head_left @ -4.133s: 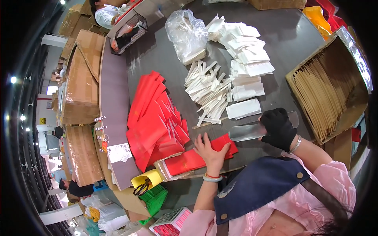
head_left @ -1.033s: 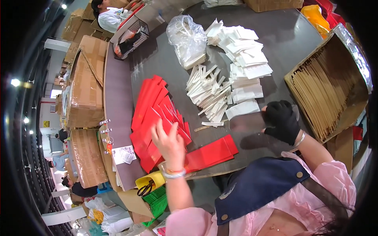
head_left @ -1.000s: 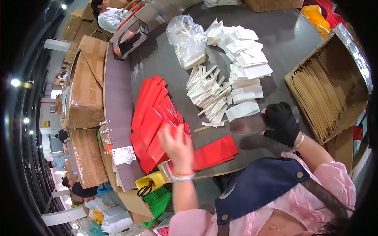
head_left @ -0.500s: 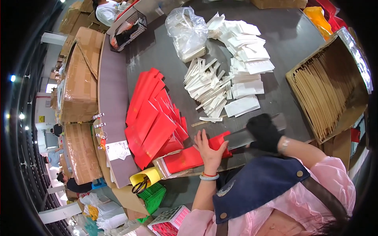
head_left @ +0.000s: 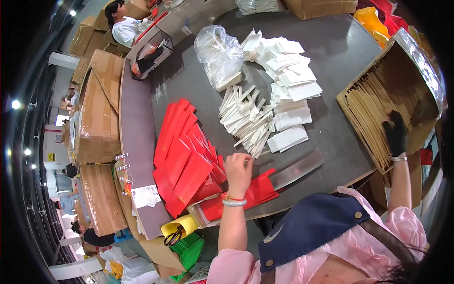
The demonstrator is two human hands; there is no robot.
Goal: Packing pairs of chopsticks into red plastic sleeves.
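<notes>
My left hand (head_left: 238, 174) is bare, its fingers curled and fingertips drawn together; whatever they may pinch is hidden. It is over the near red paper sleeve (head_left: 257, 190), beside a pile of narrow white strips (head_left: 248, 118). A long, shiny grey flat strip (head_left: 300, 168) sticks out of that sleeve's right end. My right hand (head_left: 396, 135), in a black glove, reaches into an open cardboard box (head_left: 423, 71). Its thumb and finger are apart, against a row of thin brown flat pieces (head_left: 364, 111) packed on edge. More red sleeves (head_left: 182, 161) lie fanned out to the left.
White paper packets (head_left: 293, 78) overlap beyond the strips, near a clear plastic bag (head_left: 218, 54). A wire basket (head_left: 153, 54) stands at the far left. A yellow holder with black scissors (head_left: 177, 229) is at the near edge. Another person (head_left: 125, 28) sits beyond the table.
My right hand has left the grey strip and moved right into the box. My left hand has lifted from the red sleeve, shifted toward the white strips, and its spread fingers have curled.
</notes>
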